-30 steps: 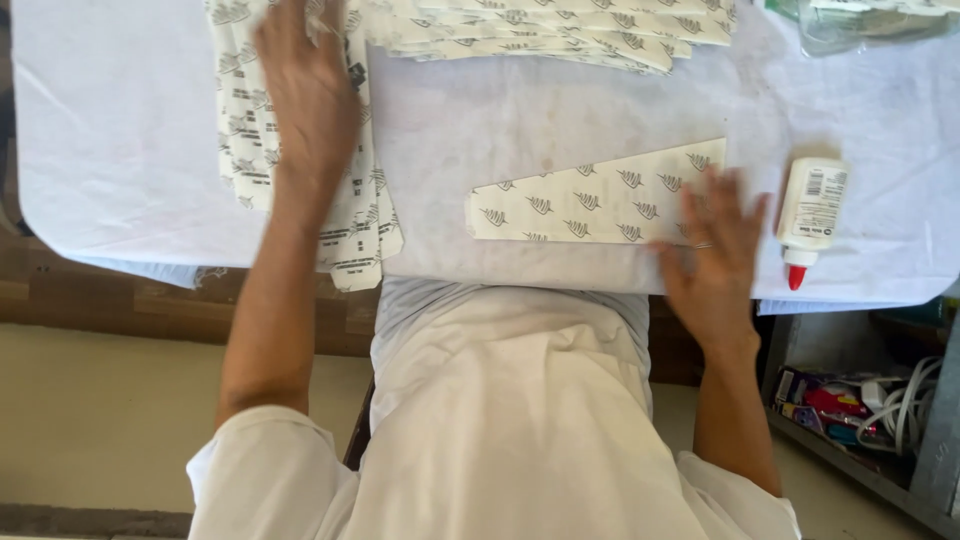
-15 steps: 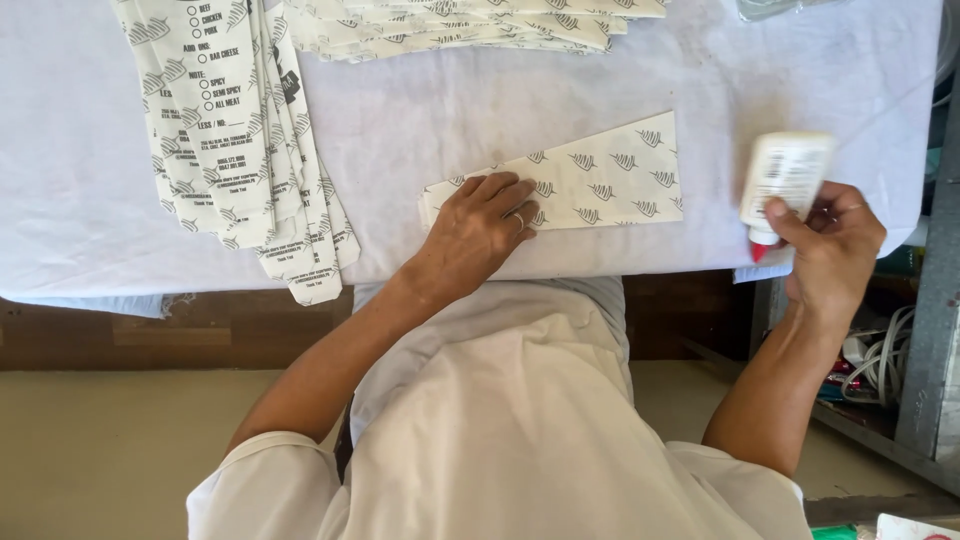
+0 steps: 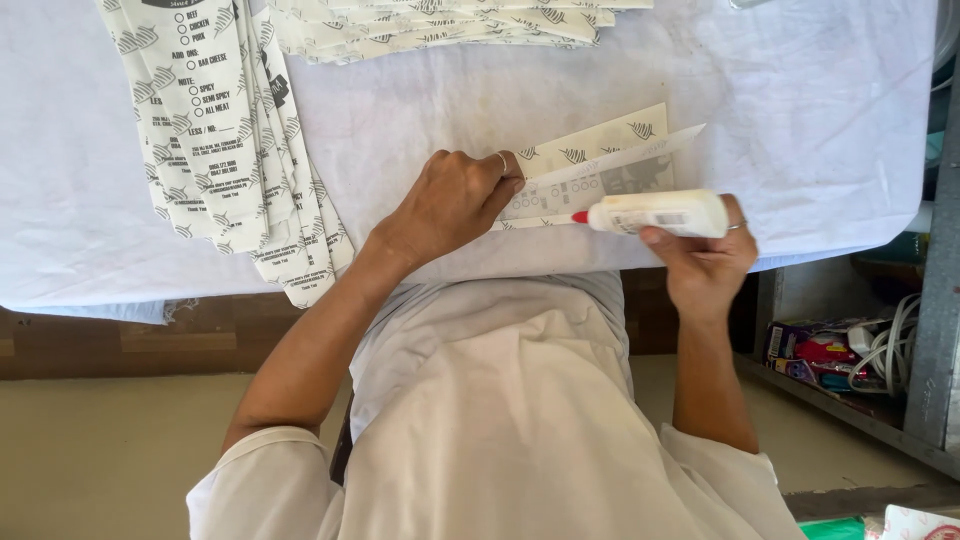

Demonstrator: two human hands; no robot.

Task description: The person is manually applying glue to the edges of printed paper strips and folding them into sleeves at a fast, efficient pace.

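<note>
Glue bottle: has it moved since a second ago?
Yes. The glue bottle, earlier upright near the right edge of the white tablecloth, now lies sideways in the right hand, its red tip at the paper piece.

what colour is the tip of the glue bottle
Red, on a white glue bottle held in the right hand; head view shows it best.

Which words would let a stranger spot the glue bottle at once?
Start at the white-covered table and go to its near edge, right of centre. There the right hand holds the glue bottle sideways. It alone is a white plastic bottle with a red tip, touching a printed paper strip.
</note>
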